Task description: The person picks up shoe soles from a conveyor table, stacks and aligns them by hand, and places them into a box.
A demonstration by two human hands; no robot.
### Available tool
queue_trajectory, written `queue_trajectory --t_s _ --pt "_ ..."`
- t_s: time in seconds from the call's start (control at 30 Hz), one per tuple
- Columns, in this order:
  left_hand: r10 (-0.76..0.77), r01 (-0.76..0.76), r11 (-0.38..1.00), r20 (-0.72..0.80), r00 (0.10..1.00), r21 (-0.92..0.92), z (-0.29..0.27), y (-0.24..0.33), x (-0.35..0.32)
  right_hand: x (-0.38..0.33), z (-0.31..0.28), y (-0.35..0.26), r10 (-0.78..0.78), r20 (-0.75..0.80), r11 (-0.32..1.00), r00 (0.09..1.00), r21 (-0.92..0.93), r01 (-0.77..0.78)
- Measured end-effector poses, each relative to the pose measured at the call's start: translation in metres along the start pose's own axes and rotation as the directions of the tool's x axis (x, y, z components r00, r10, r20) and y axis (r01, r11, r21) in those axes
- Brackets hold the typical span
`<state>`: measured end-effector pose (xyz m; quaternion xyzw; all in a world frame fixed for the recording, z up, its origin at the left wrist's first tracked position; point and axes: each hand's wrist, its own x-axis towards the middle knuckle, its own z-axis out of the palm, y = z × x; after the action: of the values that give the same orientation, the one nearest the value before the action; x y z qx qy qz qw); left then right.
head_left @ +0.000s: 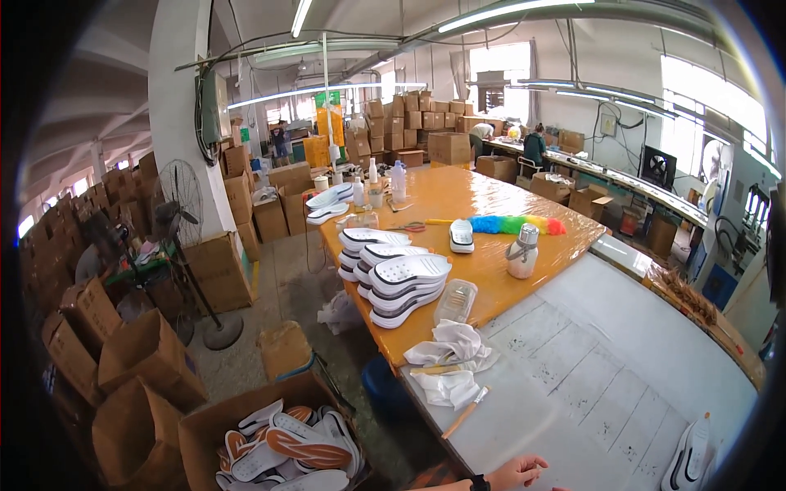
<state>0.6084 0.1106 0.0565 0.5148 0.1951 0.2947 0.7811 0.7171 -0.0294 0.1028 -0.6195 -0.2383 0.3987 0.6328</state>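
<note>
One hand (pixel 516 472) shows at the bottom edge, resting on the white surface (pixel 589 368), fingers loosely curled, holding nothing, near a brush (pixel 465 413) and white cloths (pixel 450 360); which hand, I cannot tell.

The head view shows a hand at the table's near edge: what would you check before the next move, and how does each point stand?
1. Hand free: ok, it rests on the white tabletop, holding nothing.
2. Other hand located: cannot tell, out of view.
3. Brush close by: ok, it lies just beyond the hand, beside the white cloths.
4. Stacked shoe soles steady: ok, piled on the orange sheet.
5. Soles in the cardboard box: ok, box open on the floor, left of the table.
</note>
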Motion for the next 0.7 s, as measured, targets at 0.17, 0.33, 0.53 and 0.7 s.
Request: queue_trajectory --t_s 0.17,0.33,0.53,0.7 --pt "0.007 -0.007 0.995 -0.001 1.0 0.099 0.0 -0.004 -0.002 0.003 0.0 -0.005 0.006 0.004 0.996 1.0 0.084 -0.006" --pt "0.083 -0.08 0.974 -0.005 0.997 0.211 -0.001 -0.013 0.001 0.021 -0.016 -0.006 0.014 -0.147 0.983 0.989 0.183 0.014" --pt "0.156 -0.148 0.955 -0.011 0.988 0.257 0.0 -0.01 -0.003 0.031 -0.029 -0.007 -0.07 -0.309 0.975 0.948 0.178 0.13" --pt "0.136 -0.127 0.964 -0.026 0.99 0.235 0.003 -0.008 -0.006 0.031 -0.033 0.012 -0.178 -0.33 0.979 0.927 0.032 0.199"
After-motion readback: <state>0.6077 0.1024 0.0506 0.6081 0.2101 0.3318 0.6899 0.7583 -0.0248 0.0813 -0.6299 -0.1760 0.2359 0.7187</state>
